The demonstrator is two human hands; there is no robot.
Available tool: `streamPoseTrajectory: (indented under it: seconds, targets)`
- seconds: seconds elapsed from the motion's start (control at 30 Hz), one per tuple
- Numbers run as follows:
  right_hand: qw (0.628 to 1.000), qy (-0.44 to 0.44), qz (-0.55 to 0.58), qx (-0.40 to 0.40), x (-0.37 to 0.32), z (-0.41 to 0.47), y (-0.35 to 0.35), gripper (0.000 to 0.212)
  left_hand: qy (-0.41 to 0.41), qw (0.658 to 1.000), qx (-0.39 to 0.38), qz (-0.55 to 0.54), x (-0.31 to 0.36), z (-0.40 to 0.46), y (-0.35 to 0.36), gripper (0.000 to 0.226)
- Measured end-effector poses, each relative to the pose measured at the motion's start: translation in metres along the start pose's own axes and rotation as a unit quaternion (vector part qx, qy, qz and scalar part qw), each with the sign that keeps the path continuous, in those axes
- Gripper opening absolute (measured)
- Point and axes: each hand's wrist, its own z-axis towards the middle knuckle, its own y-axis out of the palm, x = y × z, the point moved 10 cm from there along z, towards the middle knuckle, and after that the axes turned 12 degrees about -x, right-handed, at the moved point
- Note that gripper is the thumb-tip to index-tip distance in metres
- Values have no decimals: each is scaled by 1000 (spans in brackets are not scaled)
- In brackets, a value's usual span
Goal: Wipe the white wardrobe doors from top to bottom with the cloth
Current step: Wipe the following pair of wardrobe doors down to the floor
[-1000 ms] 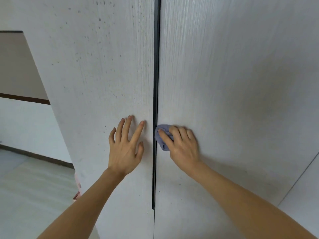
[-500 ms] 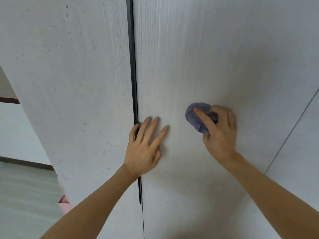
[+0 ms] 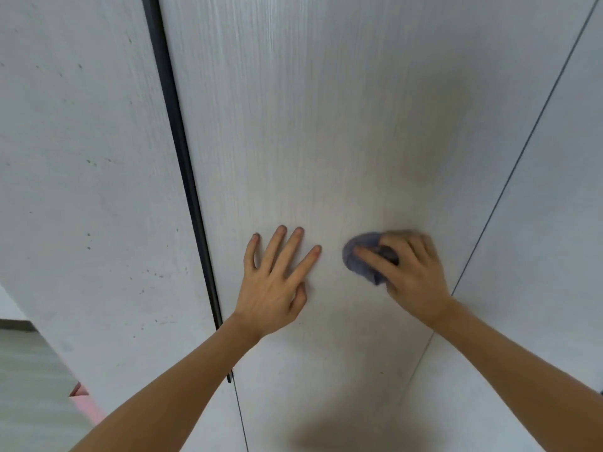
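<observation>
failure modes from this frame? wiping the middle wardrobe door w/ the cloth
1. The cloth is bunched small under the right hand, so each pass covers little; strips may get missed.
2. The left hand lies flat on the middle door, likely leaving prints on wiped surface.
3. The left door shows dark specks; it may be skipped.

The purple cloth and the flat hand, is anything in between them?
Nothing: the head view shows only bare white wardrobe door between the left hand and the crumpled purple cloth held by the right hand.
</observation>
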Motion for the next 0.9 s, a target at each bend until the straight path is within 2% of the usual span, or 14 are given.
streamPoseTrajectory:
  seconds: [0.1, 0.17, 0.2, 0.27, 0.33, 0.4, 0.5, 0.6, 0.7, 0.77, 0.83, 0.9]
  targets:
    - [986, 148, 45, 69, 36, -4, -24, 45, -21, 1000, 7, -7, 4, 0, 3, 57]
    - [977, 187, 61, 81, 29, -21, -13, 45, -27, 999, 17, -15, 8, -1, 3, 57]
    - [982, 167, 59, 63, 16, -32, 0, 44, -23, 999, 21, -16, 12, 0, 4, 57]
    - [997, 65, 28, -26, -21, -58, 36, 47, -14, 999, 25, -16, 19, 1, 5, 57]
    - [990, -45, -1, -134, -53, -91, 67, 51, -8, 1000, 24, -15, 25, 3, 7, 58]
    - [981, -80, 4, -175, -55, -109, 73, 46, 1, 1000, 15, -11, 32, 3, 11, 58]
    - [991, -42, 3, -125, -21, -99, 50, 35, 11, 1000, 2, -6, 42, 2, 17, 59]
    - [998, 45, 14, -43, 26, -76, 13, 43, 16, 1000, 1, -12, 57, 3, 21, 58]
    - [984, 163, 60, 39, 68, -63, -18, 48, -1, 1000, 7, -22, 69, 7, 24, 55]
    - [972, 211, 73, 68, 76, -68, -20, 46, -18, 999, 14, -32, 72, 10, 26, 54]
    - [979, 186, 57, 56, 58, -83, -5, 44, -27, 999, 14, -30, 74, 9, 28, 54]
    - [993, 110, 40, -9, 25, -112, 23, 41, -31, 999, 11, -27, 76, 7, 31, 55]
